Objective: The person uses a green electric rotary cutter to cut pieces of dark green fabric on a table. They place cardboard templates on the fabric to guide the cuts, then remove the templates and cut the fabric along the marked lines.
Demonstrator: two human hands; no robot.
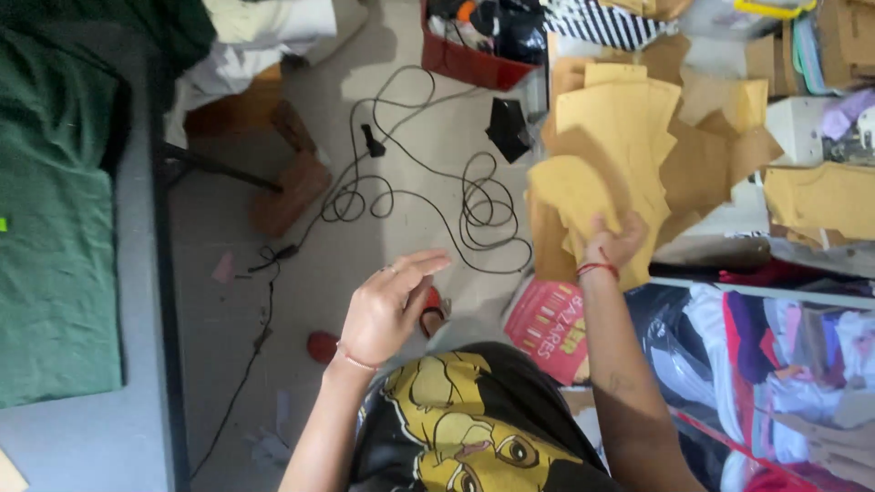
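While the right hand point(612, 244) pinches a fanned stack of brown paper pattern pieces point(606, 155), its grip is closed on their lower edge, sheets spreading up and away from it. Left hand point(387, 305) hovers open and empty, well left of that grip, above the cable-strewn floor point(310, 273). Best bring that free palm under the stack, I reckon, before the sheets slip.

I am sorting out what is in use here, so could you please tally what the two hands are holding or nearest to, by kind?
Stack of brown paper pattern pieces, held in the right hand: 1
Black cable, coiled on the floor beyond the empty left hand: 1
Red thread bracelet, on the right wrist: 1
Total: 3
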